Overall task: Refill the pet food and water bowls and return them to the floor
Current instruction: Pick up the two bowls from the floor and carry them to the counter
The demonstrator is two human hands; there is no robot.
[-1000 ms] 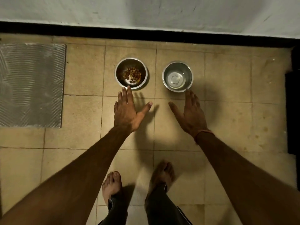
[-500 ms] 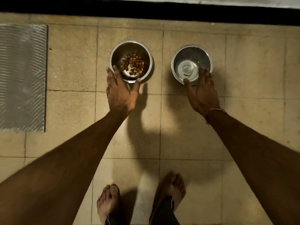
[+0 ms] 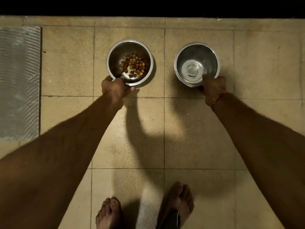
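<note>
Far left: grey ribbed mat point(image 3: 18, 83) on the tiled floor point(image 3: 264, 71). Left hand point(image 3: 113, 88) grips the near rim of the food bowl point(image 3: 115, 52), fingers curled around the edge; the bowl holds only a thin scatter of kibble point(image 3: 133, 66). Right of it, well apart, the water bowl point(image 3: 212, 55) holds shallow water; right hand point(image 3: 213, 86) pinches its near rim, thumb inside. Both bowls near the dark skirting point(image 3: 148, 5), apparently on the floor. Bare feet point(image 3: 109, 212) at near edge. Judgement: task at its start; pickup under way; refilling and return not yet done
</note>
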